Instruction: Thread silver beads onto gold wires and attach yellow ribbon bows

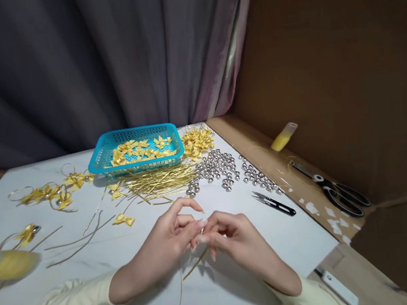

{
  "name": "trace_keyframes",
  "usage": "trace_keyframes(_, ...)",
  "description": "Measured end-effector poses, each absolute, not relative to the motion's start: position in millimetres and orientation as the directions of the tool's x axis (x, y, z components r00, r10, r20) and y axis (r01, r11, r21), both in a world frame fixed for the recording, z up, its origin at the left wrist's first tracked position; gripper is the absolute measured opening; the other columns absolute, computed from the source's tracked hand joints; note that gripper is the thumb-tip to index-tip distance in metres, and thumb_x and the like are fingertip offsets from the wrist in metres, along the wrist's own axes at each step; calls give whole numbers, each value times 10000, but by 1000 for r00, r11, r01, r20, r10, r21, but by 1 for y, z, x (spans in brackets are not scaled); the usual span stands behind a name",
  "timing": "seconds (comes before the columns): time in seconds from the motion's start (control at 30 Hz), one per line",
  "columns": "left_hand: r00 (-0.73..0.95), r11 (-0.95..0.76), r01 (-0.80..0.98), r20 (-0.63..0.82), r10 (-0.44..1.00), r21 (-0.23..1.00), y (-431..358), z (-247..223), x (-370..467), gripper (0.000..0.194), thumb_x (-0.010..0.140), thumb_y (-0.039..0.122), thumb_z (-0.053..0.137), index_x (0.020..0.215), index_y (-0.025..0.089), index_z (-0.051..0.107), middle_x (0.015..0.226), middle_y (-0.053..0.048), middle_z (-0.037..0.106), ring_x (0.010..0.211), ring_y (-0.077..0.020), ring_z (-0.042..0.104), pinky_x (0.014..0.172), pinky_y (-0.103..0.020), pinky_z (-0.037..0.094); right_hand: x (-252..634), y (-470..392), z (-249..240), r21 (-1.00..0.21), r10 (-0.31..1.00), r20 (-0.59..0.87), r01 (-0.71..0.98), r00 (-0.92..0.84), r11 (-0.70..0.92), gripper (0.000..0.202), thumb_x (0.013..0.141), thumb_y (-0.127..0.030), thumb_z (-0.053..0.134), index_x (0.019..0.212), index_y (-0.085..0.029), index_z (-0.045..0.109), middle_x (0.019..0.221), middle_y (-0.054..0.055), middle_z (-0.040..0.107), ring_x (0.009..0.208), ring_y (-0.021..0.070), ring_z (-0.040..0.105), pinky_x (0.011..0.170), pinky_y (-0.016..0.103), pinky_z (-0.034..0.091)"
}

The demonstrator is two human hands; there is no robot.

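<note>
My left hand (pixel 179 231) and my right hand (pixel 233 234) meet over the white tabletop, thumbs and fingers pinched together. From beneath the fingers a gold cord (pixel 195 266) hangs down, its thin ends loose over the table. The small piece right between the fingertips is mostly hidden. Beyond the hands lies a bundle of cut gold cords (pixel 162 180), next to a pile of silver beads (pixel 215 165). A single yellow ribbon bow (pixel 123 220) rests to the left of my left hand.
A blue basket (pixel 94 163) holds several yellow ribbon flowers. More flowers on cord loops (pixel 198 140) lie beside it, others at left (pixel 47 192). Black thread snips (pixel 274 203), large scissors (pixel 337 191), a yellow tube (pixel 284 137) and paper scraps are at right. A yellow-and-clear object (pixel 9 264) is far left.
</note>
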State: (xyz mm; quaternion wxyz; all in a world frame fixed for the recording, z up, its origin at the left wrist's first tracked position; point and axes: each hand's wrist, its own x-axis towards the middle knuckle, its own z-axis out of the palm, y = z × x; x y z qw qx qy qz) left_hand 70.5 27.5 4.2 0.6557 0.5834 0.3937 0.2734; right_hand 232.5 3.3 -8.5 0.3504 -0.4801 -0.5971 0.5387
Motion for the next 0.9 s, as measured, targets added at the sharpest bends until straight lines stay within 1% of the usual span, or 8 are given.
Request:
trace_keyframes(0.17,521,167,169,-232,822,971,20,11,66,263,830,388,536,962,214,390,504,107,433,483,-92,373,501,-201,262,239,-5,-4,-939,939,-44,334,-342,78,384,859,-445,533,603,-160,551,453,-56,439,422,64,362,456,198,292)
trace_keyframes(0.3,527,147,226,-248,813,963,14,13,63,240,840,384,516,959,218,390,504,105,430,485,-97,363,496,-203,252,239,-13,-4,-948,928,-126,318,-351,-8,435,915,-424,431,564,-174,494,378,-72,368,359,63,354,445,189,305)
trace_keyframes(0.37,526,146,242,-256,811,959,10,13,61,237,844,394,510,953,218,397,506,104,427,482,-98,363,491,-204,249,239,-19,-5,-963,936,-130,268,-328,-40,432,906,-432,445,561,-177,500,364,-63,413,368,73,388,479,196,341)
trace_keyframes(0.47,510,119,254,-237,827,960,4,12,59,228,848,403,504,946,218,413,505,102,421,464,-96,351,477,-203,248,238,-28,-8,-971,971,-60,238,-231,-3,355,842,-419,557,593,-167,576,463,-13,582,446,92,437,499,209,341)
trace_keyframes(0.57,483,75,265,-200,852,961,-4,12,56,210,850,395,504,938,215,438,509,93,428,474,-100,374,487,-204,271,237,-37,-10,-976,987,-33,220,-154,1,277,789,-389,633,634,-159,638,531,7,637,452,93,434,473,216,326)
trace_keyframes(0.7,428,52,275,-171,887,960,-19,12,51,227,838,409,521,936,213,463,507,89,424,490,-108,399,513,-209,299,230,-47,-12,-962,990,85,248,-109,110,272,805,-346,614,599,-168,615,536,-3,587,503,107,472,516,225,361)
trace_keyframes(0.8,388,76,285,-187,903,956,-32,10,49,257,824,420,536,947,207,459,505,93,421,494,-110,391,523,-211,299,222,-54,-16,-934,977,190,289,-95,210,362,894,-345,478,573,-184,520,524,-21,497,496,99,427,528,230,350)
trace_keyframes(0.9,340,80,275,-175,924,958,-45,6,46,253,833,407,533,959,201,457,506,97,414,498,-107,380,522,-213,288,214,-58,-22,-935,971,202,270,-125,229,405,925,-358,418,556,-194,453,497,-38,431,463,88,371,526,236,335)
